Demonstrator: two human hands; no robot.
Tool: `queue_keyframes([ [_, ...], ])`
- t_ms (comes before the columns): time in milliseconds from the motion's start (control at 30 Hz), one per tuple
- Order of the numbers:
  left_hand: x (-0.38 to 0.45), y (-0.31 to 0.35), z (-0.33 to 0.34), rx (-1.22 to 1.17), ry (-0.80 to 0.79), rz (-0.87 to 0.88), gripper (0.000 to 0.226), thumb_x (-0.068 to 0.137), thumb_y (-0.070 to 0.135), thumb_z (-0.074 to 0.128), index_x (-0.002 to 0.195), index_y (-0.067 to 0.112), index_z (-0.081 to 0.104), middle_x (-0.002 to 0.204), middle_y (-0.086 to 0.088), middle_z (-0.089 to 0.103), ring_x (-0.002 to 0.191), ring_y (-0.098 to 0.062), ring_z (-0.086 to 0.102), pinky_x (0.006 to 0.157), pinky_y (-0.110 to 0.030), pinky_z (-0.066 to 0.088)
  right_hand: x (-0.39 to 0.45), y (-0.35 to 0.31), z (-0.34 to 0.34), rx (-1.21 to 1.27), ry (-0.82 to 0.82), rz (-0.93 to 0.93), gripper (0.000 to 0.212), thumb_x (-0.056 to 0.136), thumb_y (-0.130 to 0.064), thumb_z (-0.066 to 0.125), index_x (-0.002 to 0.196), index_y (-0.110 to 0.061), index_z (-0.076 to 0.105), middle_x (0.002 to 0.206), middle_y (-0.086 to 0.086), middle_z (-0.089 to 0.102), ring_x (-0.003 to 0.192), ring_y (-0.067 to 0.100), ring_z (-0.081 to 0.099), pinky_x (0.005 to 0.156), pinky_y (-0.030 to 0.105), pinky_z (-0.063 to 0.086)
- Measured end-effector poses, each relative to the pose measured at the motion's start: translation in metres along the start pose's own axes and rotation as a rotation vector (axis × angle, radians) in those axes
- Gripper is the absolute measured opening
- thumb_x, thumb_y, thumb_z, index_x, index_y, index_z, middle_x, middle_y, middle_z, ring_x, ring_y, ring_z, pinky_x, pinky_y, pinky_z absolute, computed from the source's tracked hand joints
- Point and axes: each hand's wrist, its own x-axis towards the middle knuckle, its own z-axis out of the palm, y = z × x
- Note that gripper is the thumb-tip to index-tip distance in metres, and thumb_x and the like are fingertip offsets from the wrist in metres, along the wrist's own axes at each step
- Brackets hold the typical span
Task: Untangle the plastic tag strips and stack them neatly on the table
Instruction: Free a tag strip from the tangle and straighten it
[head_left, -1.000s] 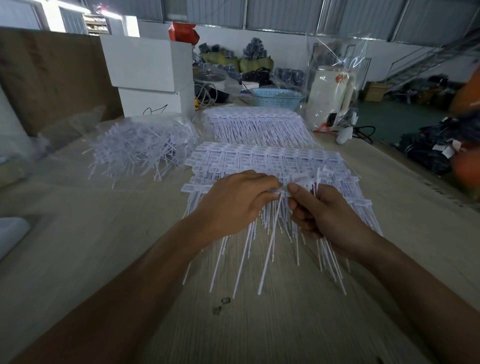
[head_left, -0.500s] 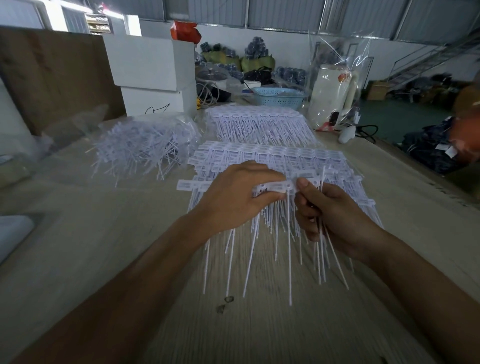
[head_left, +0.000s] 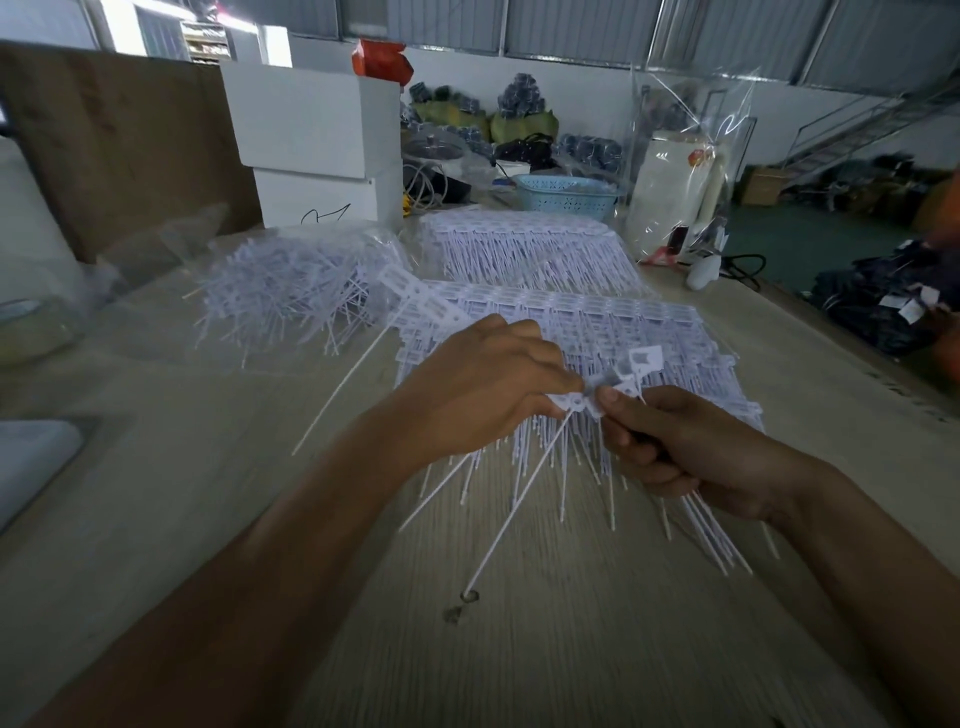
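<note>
- Gripping a strip of white plastic tags at its head end, the left hand and the right hand meet above the near edge of the neat stack on the wooden table.
- Left-hand fingers curl down around the strip's heads; the right thumb and fingers pinch the same strip just beside them, with a few stems bunched in the right palm.
- Long thin stems hang from the held strip and fan out toward the table's near side, one tip touching the wood well below the stack.
- A single loose tag juts up at a slant by the stack's left edge, its stem running down and left over bare wood.
- Left of the stack, a tangled heap of tags lies in a clear bag, near but apart from the stack.
- Behind the stack, a second tidy row of tags lies close to it.
- Farther behind the stack stand white boxes, a blue basket and a white kettle in a clear bag.
- Open wood stretches on the near side of the stack, and more to its right up to the table's right edge.
</note>
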Motion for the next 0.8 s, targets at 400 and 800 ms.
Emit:
queue_keyframes([
  [400, 0.004, 0.012, 0.002, 0.361, 0.054, 0.009, 0.027, 0.096, 0.02, 0.053, 0.116, 0.029, 0.07, 0.097, 0.011, 0.068, 0.101, -0.017, 0.058, 0.092, -0.033, 0.033, 0.0, 0.003, -0.008, 0.004, -0.124, 0.076, 0.047, 0.092, -0.055, 0.062, 0.063, -0.02, 0.047, 0.057, -0.001, 0.028, 0.044, 0.009, 0.022, 0.038, 0.015, 0.021],
  [800, -0.008, -0.011, 0.003, -0.038, 0.19, -0.234, 0.026, 0.092, 0.029, 0.068, 0.116, 0.022, 0.074, 0.104, 0.003, 0.073, 0.099, -0.023, 0.064, 0.087, -0.042, 0.042, 0.005, 0.0, -0.004, 0.235, 0.152, -0.061, 0.038, 0.093, -0.048, 0.057, 0.076, -0.015, 0.064, 0.068, 0.003, 0.017, 0.05, 0.012, 0.016, 0.04, 0.022, 0.016],
])
